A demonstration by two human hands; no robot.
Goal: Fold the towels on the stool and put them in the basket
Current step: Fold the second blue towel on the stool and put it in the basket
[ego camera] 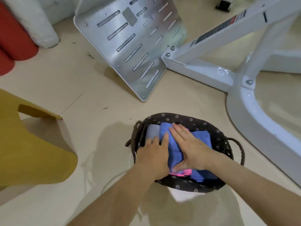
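— Towels: where do they lie?
— On the floor (97,88), near a white metal frame (244,111) and right of a yellow stool (32,152), a dark flowered basket (187,119) holds them. A folded blue towel (175,154) lies on top, a pale towel (152,132) at its left and a pink towel (182,172) beneath.
— And the hands?
— Both are in the basket. The right hand (187,144) presses flat on the blue towel, fingers straight. The left hand (153,159) rests at that towel's left edge, thumb on it; whether its fingers grip is unclear.

Bright, soft shadows, slight blur, warped edges
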